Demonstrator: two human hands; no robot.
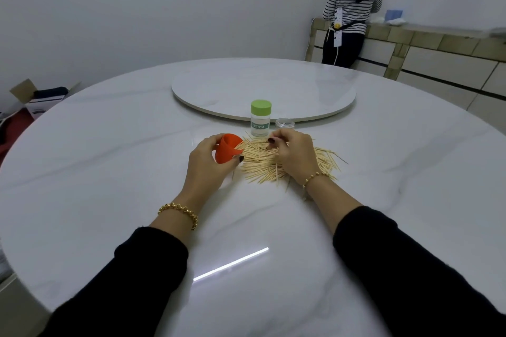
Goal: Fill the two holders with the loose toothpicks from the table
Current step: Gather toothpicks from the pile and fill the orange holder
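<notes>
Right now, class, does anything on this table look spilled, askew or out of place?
Yes. The toothpicks lie spilled in a loose heap on the table, partly under the right hand. The orange holder is tipped sideways in the left hand, mouth toward the heap. The green-lidded holder stands upright, lid on.

A round white marbled turntable (pixel 262 87) lies flat in the far middle. At the far right a person in a striped top (pixel 353 5) stands against a tiled sideboard (pixel 438 46), with a white power strip (pixel 337 27) hanging by their waist. A blue box (pixel 394 14) sits on the sideboard. At the far left, an open cardboard box (pixel 35 96) holds something dark.
</notes>
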